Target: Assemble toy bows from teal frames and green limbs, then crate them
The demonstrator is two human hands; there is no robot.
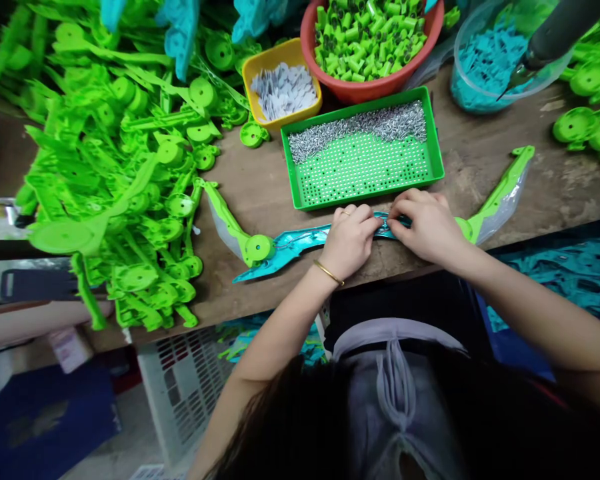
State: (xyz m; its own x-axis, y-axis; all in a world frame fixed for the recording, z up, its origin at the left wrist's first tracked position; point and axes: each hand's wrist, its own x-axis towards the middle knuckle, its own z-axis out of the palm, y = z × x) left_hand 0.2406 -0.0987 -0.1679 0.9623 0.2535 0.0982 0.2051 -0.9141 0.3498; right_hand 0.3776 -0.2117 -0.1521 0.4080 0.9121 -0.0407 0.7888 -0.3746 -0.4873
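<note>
A bow-shaped plastic toy lies across the bench in front of me, with a blue middle piece [300, 241] and a green and grey arm at each end. Its left arm [227, 223] joins at a round green hub, and its right arm [503, 193] slants up to the right. My left hand [349, 241] is closed over the blue piece, fingertips at its middle. Close beside it, my right hand [425, 223] has thumb and fingers pinched together at the same spot. Whatever small thing is between those fingertips is hidden.
Beyond my hands lies a green perforated tray [363, 170] of small metal screws. Behind it stand a yellow tub [317, 110], a red bowl [365, 91] of green pieces and a clear tub [463, 100] of blue pieces. Green arms [145, 167] are heaped at left; a dark tool [565, 33] hangs upper right.
</note>
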